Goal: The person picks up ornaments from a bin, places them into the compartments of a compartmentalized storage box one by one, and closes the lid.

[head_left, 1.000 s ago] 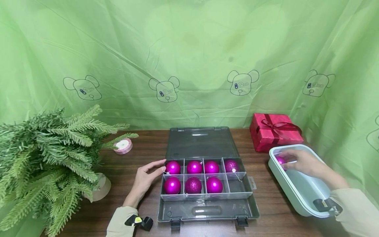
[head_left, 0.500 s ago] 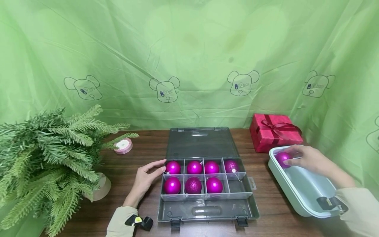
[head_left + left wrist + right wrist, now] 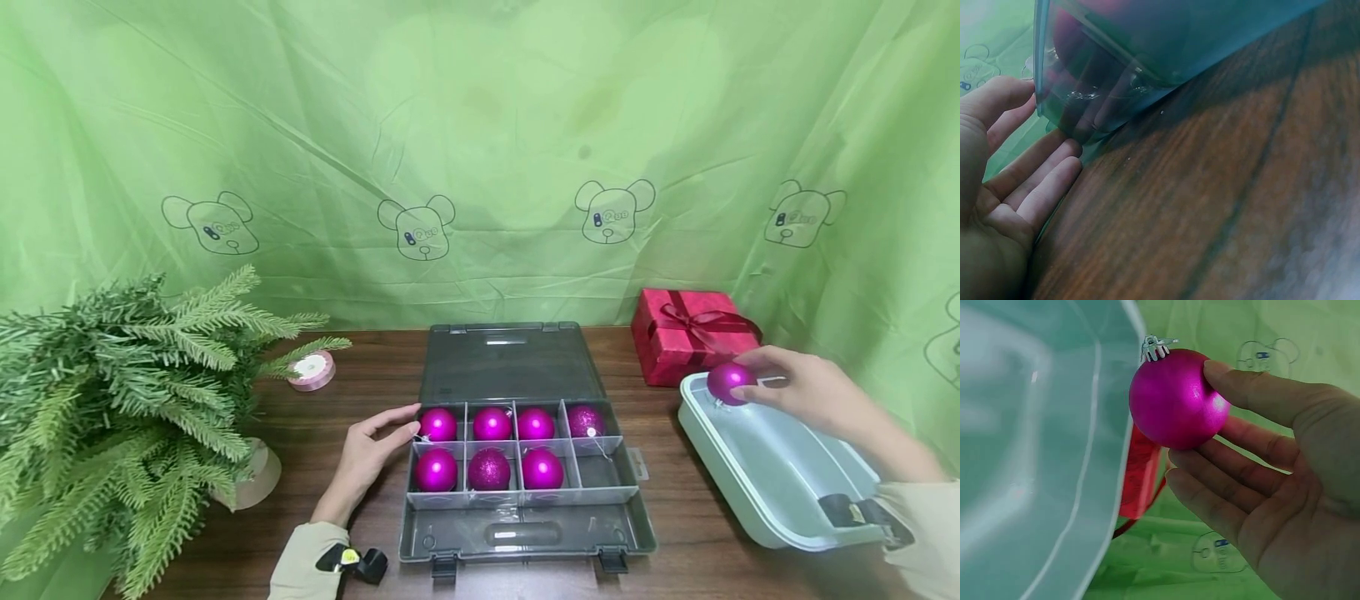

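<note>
A smooth magenta Christmas ball (image 3: 729,384) with a silver cap (image 3: 1155,347) is pinched between the thumb and fingers of my right hand (image 3: 813,398), above the far end of the pale blue-green bin (image 3: 708,467). No other ball shows in the bin. Midway between my hands lies a grey see-through divided case (image 3: 525,533), its lid (image 3: 513,362) folded back. Magenta balls, some glittery, fill its compartments except the front right one. My left hand (image 3: 367,450) rests its thumb and fairly straight fingers against the case's left wall (image 3: 1094,94).
A red gift box (image 3: 693,333) with a ribbon bow stands behind the bin. At the left are a green artificial tree (image 3: 150,400) with a pale base (image 3: 255,475) and a pink ribbon roll (image 3: 311,371). A green curtain (image 3: 480,167) hangs behind the table.
My right hand has lifted the ball from inside the bin to above its far end, drifting slightly right. The left hand and the case have stayed put.
</note>
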Available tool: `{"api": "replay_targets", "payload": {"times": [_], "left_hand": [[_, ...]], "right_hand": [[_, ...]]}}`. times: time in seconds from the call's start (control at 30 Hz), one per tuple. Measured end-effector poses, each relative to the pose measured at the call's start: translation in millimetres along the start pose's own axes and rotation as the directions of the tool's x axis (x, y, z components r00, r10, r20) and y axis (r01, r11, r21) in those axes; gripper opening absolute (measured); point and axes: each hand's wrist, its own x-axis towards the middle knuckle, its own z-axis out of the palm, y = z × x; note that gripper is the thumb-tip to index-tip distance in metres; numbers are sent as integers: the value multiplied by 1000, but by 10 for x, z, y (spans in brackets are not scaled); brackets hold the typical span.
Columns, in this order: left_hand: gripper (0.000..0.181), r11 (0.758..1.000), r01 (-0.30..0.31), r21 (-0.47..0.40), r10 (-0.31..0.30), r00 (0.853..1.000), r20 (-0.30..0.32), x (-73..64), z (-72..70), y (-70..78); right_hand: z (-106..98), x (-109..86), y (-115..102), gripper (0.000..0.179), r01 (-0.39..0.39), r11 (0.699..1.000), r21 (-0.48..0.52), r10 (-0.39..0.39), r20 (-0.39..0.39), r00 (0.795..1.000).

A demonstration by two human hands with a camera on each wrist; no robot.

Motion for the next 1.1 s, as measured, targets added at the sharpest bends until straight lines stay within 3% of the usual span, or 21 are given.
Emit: {"api": "replay_targets", "payload": {"times": [0.27, 0.47, 0.77, 0.97, 1.1], "left_hand": [[35, 1000, -3, 5, 3, 1000, -1, -1, -9, -1], [34, 1000, -9, -7, 9, 1000, 1, -2, -3, 9], [34, 999, -40, -34, 40, 999, 5, 7, 19, 7], [33, 998, -47, -32, 47, 999, 6, 9, 14, 2], [33, 999, -44, -31, 44, 999, 9, 7, 10, 1]], "right_hand": [[-118, -64, -289, 52, 9, 1000, 23, -9, -35, 999], [-97, -115, -509, 50, 28, 999, 32, -25, -69, 997], [97, -187, -748, 49, 99, 994, 38, -94, -119, 988], [274, -189, -907, 43, 192, 981, -21, -193, -172, 966], [427, -214, -1008, 41, 206, 979, 9, -201, -172, 964]]}}
